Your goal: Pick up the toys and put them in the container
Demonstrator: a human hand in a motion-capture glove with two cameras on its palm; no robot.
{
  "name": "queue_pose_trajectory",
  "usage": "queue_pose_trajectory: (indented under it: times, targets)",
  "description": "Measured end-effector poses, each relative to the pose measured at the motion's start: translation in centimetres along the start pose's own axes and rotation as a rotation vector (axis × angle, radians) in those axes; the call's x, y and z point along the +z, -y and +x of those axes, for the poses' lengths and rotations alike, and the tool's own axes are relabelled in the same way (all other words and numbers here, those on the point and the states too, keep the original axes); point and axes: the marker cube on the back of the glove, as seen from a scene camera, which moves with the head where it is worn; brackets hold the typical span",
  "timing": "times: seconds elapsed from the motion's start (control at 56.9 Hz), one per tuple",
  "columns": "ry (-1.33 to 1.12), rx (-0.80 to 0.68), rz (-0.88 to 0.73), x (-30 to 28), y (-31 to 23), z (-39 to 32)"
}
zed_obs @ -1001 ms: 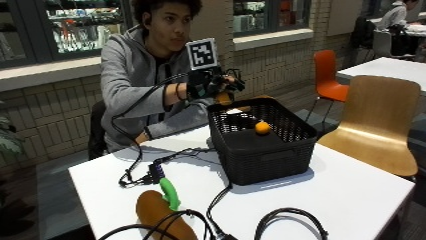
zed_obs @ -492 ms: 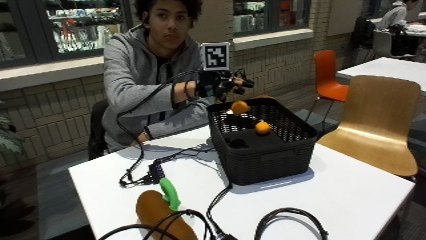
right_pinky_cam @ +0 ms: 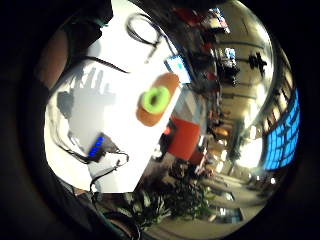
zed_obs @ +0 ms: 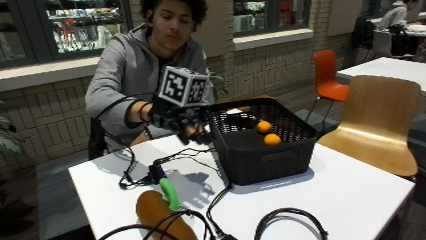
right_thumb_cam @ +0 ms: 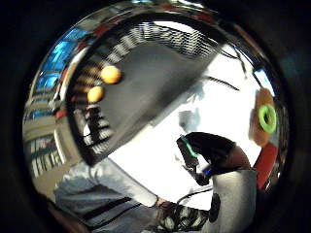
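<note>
Currently noted: two orange balls [zed_obs: 267, 133] lying inside black basket [zed_obs: 259, 155], deposited as required; gloved right hand [zed_obs: 178, 121] beside basket rim, fingers hanging relaxed, holding nothing; brown and green toy [zed_obs: 163, 207] remaining on table [zed_obs: 346, 195], presumably next.

A white table [zed_obs: 346, 190] carries everything. A black mesh basket [zed_obs: 263, 150] stands on it toward the far edge, roughly midway along. Beside the basket, nearer the person's end, a small black device [zed_obs: 158, 172] with cables lies on the tabletop. Closer to the near edge lie an orange-brown oval toy [zed_obs: 156, 215] and a green toy [zed_obs: 169, 192] resting against it. Black cables [zed_obs: 293, 215] loop across the near edge, one running up to the basket's base
</note>
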Motion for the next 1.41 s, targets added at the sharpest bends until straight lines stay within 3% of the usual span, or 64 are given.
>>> queue_pose_trajectory:
  times: [0.228, 0.351, 0.545, 0.826, 1.019, 1.177, 1.265, 1.405]
  targets:
    - [0.192, 0.358, -0.201, 6.3, 1.8, 12.4]
    - [0.438, 0.525, -0.279, 9.6, 3.4, 14.0]
    - [0.781, 0.659, -0.372, 13.5, 6.8, 14.0]
    - [0.71, 0.835, -0.163, 15.5, 7.6, 12.5]
    - [0.508, 0.789, -0.027, 14.7, 6.8, 12.0]
    - [0.559, 0.677, 0.084, 12.0, 5.5, 11.0]
    - [0.593, 0.569, 0.136, 8.5, 5.1, 9.6]
    - [0.551, 0.276, 0.221, -0.4, 4.5, 5.0]
